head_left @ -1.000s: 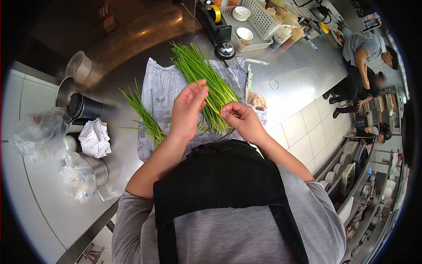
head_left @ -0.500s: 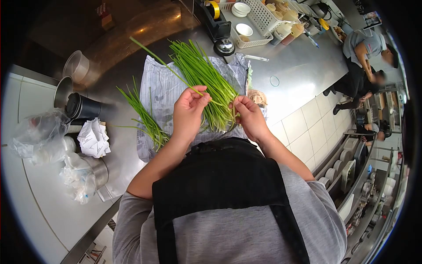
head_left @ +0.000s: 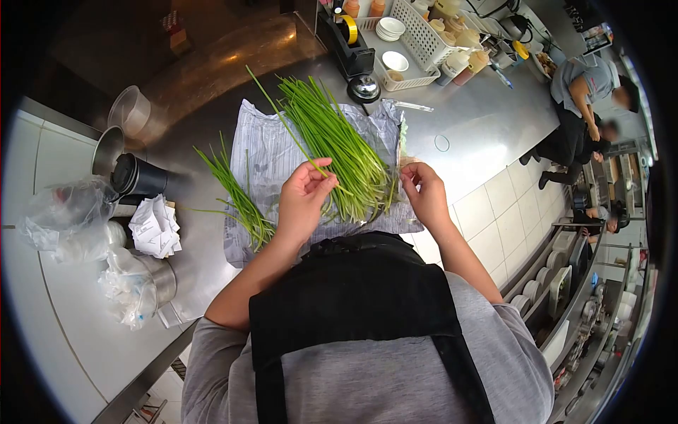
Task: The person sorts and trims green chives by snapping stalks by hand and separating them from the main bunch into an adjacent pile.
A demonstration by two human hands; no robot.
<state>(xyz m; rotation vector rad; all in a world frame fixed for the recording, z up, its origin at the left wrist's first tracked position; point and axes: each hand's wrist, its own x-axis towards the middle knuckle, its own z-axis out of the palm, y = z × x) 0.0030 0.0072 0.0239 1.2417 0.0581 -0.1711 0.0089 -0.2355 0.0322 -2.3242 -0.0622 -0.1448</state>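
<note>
My left hand (head_left: 308, 192) pinches a single long green chive (head_left: 284, 121) near its pale lower end. Beneath and beside it, a large bunch of chives (head_left: 332, 141) lies on a sheet of crumpled newspaper (head_left: 265, 152). My right hand (head_left: 425, 192) has moved off the bunch to the paper's right edge, thumb and forefinger close together. Whatever sits between those fingertips is too small to make out. To the left of my left hand, a smaller pile of chives (head_left: 236, 194) rests on the paper.
A steel counter (head_left: 480, 116) carries a call bell (head_left: 364, 88), a tape dispenser (head_left: 346, 46) and a white basket (head_left: 406, 79) with small bowls. At left are a black cup (head_left: 134, 175), crumpled receipts (head_left: 155, 226) and plastic bags (head_left: 60, 212). People (head_left: 583, 92) stand at the far right.
My right hand has moved right, away from the bunch's lower ends, to the paper's edge. My left hand still holds the single chive. The whole view has shifted slightly.
</note>
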